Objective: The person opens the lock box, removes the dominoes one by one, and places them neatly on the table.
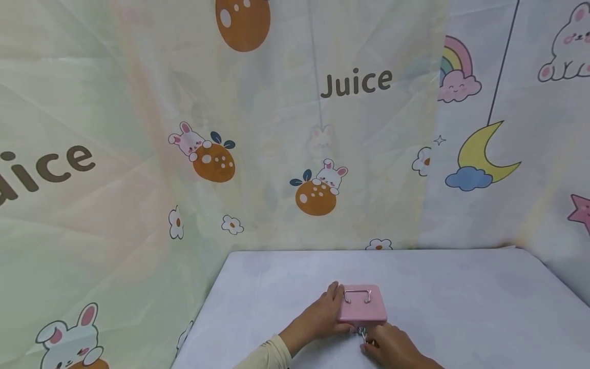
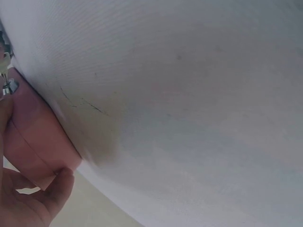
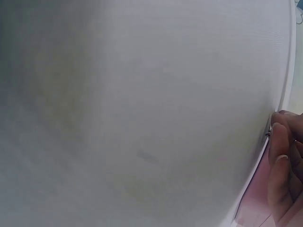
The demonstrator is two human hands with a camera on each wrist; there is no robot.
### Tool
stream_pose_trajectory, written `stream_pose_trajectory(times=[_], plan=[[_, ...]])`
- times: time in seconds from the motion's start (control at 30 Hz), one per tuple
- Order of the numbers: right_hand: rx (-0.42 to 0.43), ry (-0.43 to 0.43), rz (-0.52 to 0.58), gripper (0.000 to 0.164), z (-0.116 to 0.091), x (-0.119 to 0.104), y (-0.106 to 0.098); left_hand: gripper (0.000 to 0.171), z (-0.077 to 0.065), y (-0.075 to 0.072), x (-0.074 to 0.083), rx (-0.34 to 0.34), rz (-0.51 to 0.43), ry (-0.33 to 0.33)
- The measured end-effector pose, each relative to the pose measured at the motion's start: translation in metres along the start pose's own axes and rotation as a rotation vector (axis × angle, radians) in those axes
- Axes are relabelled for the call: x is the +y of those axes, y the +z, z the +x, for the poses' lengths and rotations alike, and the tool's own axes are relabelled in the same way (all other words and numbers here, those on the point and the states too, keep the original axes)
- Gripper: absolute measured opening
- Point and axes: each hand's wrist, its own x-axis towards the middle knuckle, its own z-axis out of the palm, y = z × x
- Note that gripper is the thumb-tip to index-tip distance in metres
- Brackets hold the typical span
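Note:
A small pink metal cash box (image 1: 363, 310) with a wire handle (image 1: 357, 292) on its lid sits on the table, its lid down. My left hand (image 1: 322, 313) holds it by the left side, thumb near the front edge. In the left wrist view, fingertips (image 2: 64, 184) grip a corner of the box (image 2: 40, 135), and a silver lock (image 2: 12, 86) shows on its front. At that lock my right hand (image 1: 393, 345) pinches a small metal key (image 1: 362, 334). The right wrist view shows the curled right fingers (image 3: 280, 161) beside the box, mostly hiding the key.
A white cloth-covered table (image 1: 461, 297) extends around the box on every side. Behind it and to the left hang printed curtains (image 1: 272, 113) with rabbits, oranges and lettering. The table's back edge meets the curtain.

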Motion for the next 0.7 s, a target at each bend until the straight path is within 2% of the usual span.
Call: stream_pose_trajectory(times=[0.27,0.53,0.7], plan=[[-0.012,0.056,0.024,0.015,0.003,-0.006,0.003,0.1,0.002,0.001,-0.002,-0.005,-0.001,0.0],[0.002,0.074,-0.038,0.019,0.003,-0.011,0.004,0.1,0.001,0.001,-0.002,0.0,0.031,0.032],[-0.003,0.107,-0.05,0.019,0.004,-0.016,0.003,0.1,0.001,0.0,-0.001,-0.003,0.017,0.03]])
